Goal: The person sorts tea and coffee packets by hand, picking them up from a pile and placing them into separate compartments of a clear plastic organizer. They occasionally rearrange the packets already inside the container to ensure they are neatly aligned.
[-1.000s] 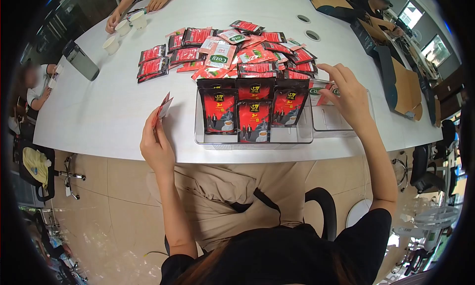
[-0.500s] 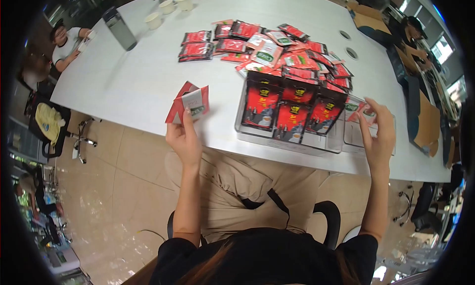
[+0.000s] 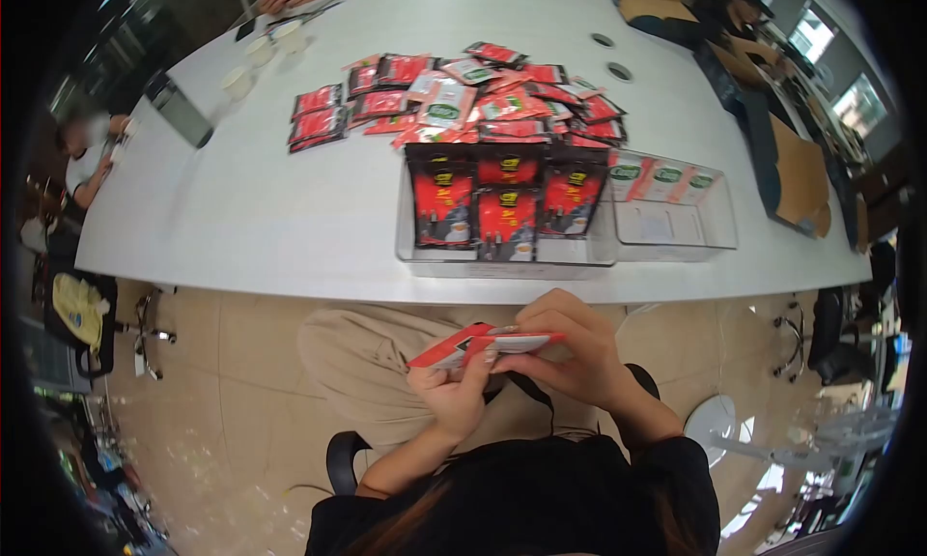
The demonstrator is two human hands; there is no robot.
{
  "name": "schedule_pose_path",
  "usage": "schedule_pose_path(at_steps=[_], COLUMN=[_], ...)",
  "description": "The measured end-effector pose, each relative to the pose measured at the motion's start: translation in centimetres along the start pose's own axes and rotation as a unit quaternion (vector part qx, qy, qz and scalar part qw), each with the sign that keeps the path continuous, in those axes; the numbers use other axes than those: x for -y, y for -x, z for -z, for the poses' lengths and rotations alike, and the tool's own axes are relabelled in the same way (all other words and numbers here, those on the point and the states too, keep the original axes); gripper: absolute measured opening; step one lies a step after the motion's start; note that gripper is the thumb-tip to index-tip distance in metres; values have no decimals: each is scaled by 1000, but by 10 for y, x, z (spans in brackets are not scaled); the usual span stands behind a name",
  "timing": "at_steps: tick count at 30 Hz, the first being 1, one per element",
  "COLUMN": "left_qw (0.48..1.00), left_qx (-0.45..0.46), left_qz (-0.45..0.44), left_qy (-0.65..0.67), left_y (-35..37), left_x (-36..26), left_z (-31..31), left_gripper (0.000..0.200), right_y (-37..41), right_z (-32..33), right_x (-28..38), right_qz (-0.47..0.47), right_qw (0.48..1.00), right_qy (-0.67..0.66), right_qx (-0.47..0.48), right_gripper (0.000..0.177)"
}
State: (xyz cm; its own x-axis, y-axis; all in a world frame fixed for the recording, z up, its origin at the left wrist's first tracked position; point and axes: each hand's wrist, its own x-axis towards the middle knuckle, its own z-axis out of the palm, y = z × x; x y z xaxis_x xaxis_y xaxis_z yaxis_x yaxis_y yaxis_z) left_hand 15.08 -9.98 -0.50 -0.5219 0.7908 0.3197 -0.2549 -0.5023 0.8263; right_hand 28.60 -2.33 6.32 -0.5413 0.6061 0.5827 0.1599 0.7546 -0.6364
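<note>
Low in the centre of the frame, flat red-and-white sachets (image 3: 521, 342), their exact number unclear, are held near the edge of the white bench (image 3: 241, 218), pinched at their edges probably to keep the thin packets steady. At centre right, red-and-black sachets (image 3: 507, 213) stand in one clear plastic bin (image 3: 512, 269) and pale-and-red sachets (image 3: 666, 180) line the back of another (image 3: 676, 255), likely so their fronts face the wearer. The left hand (image 3: 452, 399) and right hand (image 3: 570, 351) come together, thumbs nearer the body, forearms angled inward.
</note>
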Motion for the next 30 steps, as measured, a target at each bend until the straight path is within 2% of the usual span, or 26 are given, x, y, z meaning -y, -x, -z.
schedule_pose_path(at_steps=[2, 5, 8, 9, 11, 12, 14, 16, 17, 18, 21, 24, 27, 30], left_qw=[999, 993, 990, 989, 977, 967, 922, 937, 930, 924, 949, 988, 994, 994], left_qx=[17, 84, 117, 123, 144, 153, 127, -5, -101, -155, -136, -109, -54, -49], left_qz=[-39, -26, -5, 7, -81, -124, -289, -294, -276, -267, -169, -9, 29, 33], left_qy=[8, -73, -83, -80, -133, -160, -224, -188, -222, -224, -227, -109, -88, -94], left_y=[-4, -2, 2, 3, -9, -18, -47, -75, -87, -106, -147, -167, -167, -165], left_x=[5, 3, 9, 9, 11, 12, 21, 20, 14, 15, 17, 19, 18, 18], left_z=[-3, -6, -7, -8, -12, -13, 7, 21, 23, 30, 52, 44, 44, 47], left_gripper=[21, 20, 20, 20, 19, 19, 21, 26, 30, 31, 35, 38, 38, 37], right_y=[5, 16, 32, 38, 49, 50, 48, 45, 41, 37, 21, 11, 2, -5], right_z=[7, 24, 39, 45, 59, 71, 101, 126, 137, 146, 166, 178, 183, 183], right_x=[-2, 1, -4, -7, -13, -13, -16, -24, -29, -34, -41, -54, -65, -66], right_qz=[-26, -143, -192, -202, -221, -212, -189, -162, -149, -136, -149, -162, -169, -194], right_qw=[999, 980, 967, 955, 919, 922, 923, 923, 920, 913, 920, 927, 936, 941], right_qy=[-35, -135, -150, -166, -197, -146, -55, 42, 99, 155, 199, 224, 223, 214], right_qx=[-12, -10, -73, -137, -259, -290, -330, -346, -349, -352, -302, -255, -213, -178], right_gripper=[23, 19, 19, 21, 24, 26, 29, 31, 32, 33, 37, 33, 29, 27])
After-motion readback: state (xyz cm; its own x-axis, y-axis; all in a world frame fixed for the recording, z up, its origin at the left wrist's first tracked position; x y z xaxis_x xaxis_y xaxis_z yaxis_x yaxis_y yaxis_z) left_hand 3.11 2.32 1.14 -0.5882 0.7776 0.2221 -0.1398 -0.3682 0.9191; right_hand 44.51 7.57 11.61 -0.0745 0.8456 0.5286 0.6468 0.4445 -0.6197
